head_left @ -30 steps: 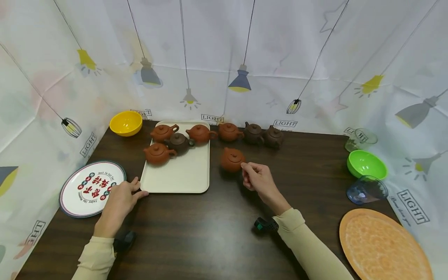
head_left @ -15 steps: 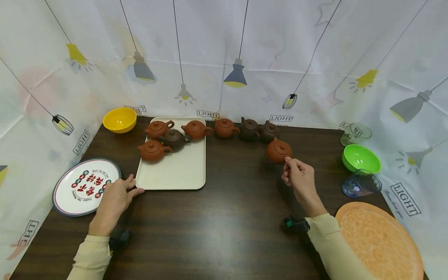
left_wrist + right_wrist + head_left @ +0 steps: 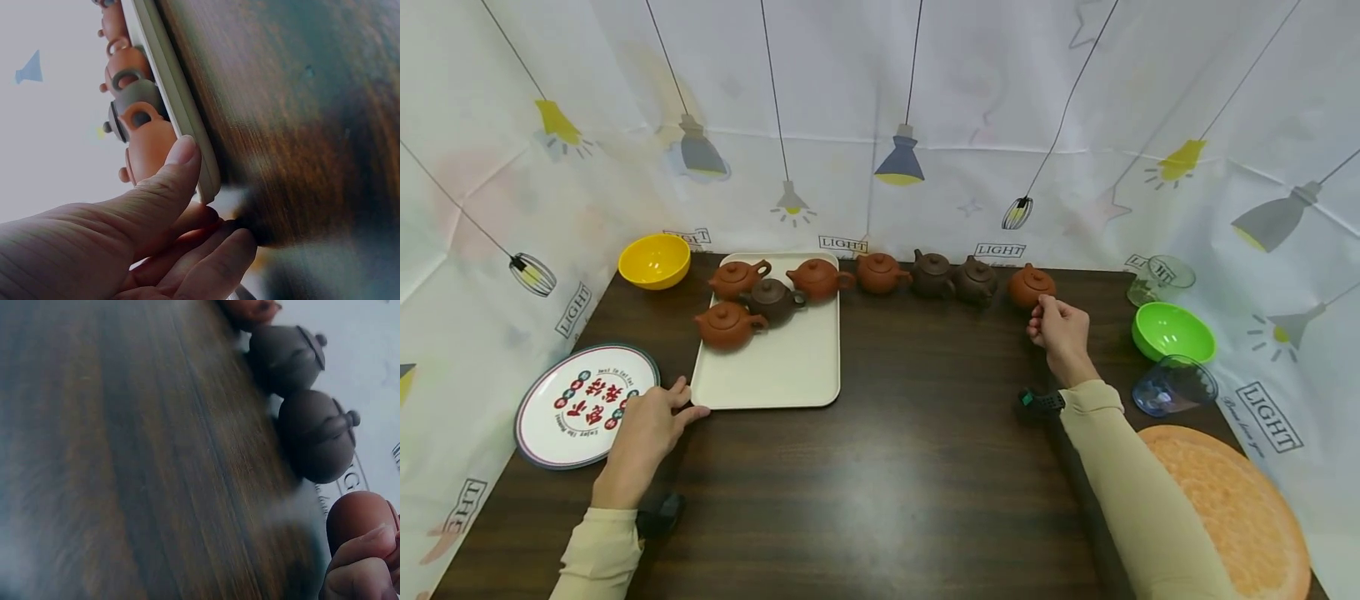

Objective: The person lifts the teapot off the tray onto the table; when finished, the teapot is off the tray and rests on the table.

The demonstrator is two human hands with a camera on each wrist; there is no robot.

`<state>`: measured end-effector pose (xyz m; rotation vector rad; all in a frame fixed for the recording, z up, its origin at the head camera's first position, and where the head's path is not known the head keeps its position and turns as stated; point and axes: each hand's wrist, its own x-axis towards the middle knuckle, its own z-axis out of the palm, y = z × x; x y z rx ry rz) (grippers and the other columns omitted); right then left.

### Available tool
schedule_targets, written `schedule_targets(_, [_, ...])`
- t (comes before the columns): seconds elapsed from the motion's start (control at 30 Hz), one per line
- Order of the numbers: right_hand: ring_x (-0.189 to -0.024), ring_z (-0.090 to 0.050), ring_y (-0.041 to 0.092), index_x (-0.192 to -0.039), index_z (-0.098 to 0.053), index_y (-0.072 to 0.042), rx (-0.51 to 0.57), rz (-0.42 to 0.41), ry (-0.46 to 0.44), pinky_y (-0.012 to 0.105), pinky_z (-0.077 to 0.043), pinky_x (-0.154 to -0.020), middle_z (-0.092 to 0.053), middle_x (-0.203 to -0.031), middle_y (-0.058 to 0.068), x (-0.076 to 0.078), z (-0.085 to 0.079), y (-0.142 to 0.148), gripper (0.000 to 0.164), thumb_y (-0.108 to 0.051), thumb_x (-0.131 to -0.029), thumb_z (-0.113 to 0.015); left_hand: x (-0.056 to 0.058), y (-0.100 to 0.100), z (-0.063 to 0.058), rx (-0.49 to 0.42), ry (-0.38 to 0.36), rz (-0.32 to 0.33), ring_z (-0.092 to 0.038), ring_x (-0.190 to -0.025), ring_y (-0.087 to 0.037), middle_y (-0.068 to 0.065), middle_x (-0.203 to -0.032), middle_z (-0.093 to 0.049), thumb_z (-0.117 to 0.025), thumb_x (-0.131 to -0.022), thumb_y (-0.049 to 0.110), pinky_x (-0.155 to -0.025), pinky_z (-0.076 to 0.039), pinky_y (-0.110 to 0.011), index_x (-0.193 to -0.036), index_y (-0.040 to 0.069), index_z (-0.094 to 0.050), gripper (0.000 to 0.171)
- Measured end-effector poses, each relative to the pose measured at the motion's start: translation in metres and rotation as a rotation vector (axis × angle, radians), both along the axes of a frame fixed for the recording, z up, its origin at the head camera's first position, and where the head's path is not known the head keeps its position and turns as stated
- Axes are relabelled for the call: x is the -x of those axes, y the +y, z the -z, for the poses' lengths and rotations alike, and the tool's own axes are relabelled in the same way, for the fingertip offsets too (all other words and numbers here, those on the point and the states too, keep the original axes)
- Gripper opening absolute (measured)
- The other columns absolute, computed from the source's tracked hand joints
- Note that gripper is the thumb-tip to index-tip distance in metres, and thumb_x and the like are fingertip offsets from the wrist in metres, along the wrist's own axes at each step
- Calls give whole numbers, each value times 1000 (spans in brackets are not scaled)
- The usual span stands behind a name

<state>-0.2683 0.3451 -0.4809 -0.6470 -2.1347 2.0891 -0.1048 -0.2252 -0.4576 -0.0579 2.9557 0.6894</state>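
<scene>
My right hand [image 3: 1060,329] pinches a reddish-brown teapot [image 3: 1030,285] by its near side, at the right end of the row along the back of the table. In the right wrist view the thumb lies against that teapot [image 3: 356,519]; its handle is hidden by the fingers. My left hand [image 3: 646,429] grips the near left corner of a cream tray [image 3: 790,371], thumb on the rim in the left wrist view. On the tray stand reddish-brown teapots [image 3: 727,325] and one dark brown teapot [image 3: 772,300].
Left of the held teapot are two dark teapots [image 3: 932,274] and a reddish-brown teapot [image 3: 880,273]. A yellow bowl [image 3: 655,261] and white plate [image 3: 542,417] lie left. At right are a green bowl [image 3: 1172,332], clear glass [image 3: 1160,280], blue glass [image 3: 1174,386] and tan round mat [image 3: 1232,508].
My right hand has carried the reddish-brown teapot from beside the tray to the right, then back to the row's right end. The left hand has stayed at the tray corner.
</scene>
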Motion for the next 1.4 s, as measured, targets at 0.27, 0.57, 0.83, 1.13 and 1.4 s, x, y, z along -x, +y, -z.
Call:
schedule_targets(0.27, [-52, -68, 6, -102, -70, 5, -56, -18, -56, 19, -56, -49, -70, -63, -6, 7, 2, -6, 41, -33, -109, -56, 0, 0, 0, -15, 7, -4, -49, -134, -65, -32, -146, -56, -79, -97, 19, -104, -48, -70, -136, -10, -63, 51])
schedule_targets(0.57, [-41, -64, 12, -135, -42, -14, -64, 131, -31, 22, -50, -40, -69, -58, -4, -11, 5, -17, 56, -49, -101, -69, -1, 0, 2, -13, 22, 2, -50, -131, -67, -33, -145, -57, -79, -97, 19, -102, -49, -70, -134, -9, -64, 49])
schedule_targets(0.83, [-36, -59, 17, -129, -39, -11, -161, 38, 68, 26, -44, -37, -65, -53, -4, -33, 1, -63, 56, -49, -101, -70, 2, 1, 2, -30, 47, -14, -51, -129, -68, -33, -143, -59, -80, -96, 18, -91, -54, -64, -132, -9, -66, 47])
schedule_targets(1.13, [-38, -52, 17, -131, -41, -6, -226, -407, 45, 31, -47, -43, -61, -55, -2, -47, -11, -162, 47, -35, -104, -66, 0, -4, 2, -22, 50, -14, -51, -130, -67, -32, -144, -59, -79, -97, 19, -101, -50, -70, -134, -9, -66, 48])
schedule_targets(1.4, [-40, -54, 19, -145, -41, -5, -234, -785, 82, 34, -49, -48, -63, -58, 2, -52, -19, -259, 50, -24, -103, -61, 0, 0, 4, -33, 58, -21, -52, -130, -65, -32, -144, -59, -79, -97, 18, -100, -51, -69, -133, -9, -66, 47])
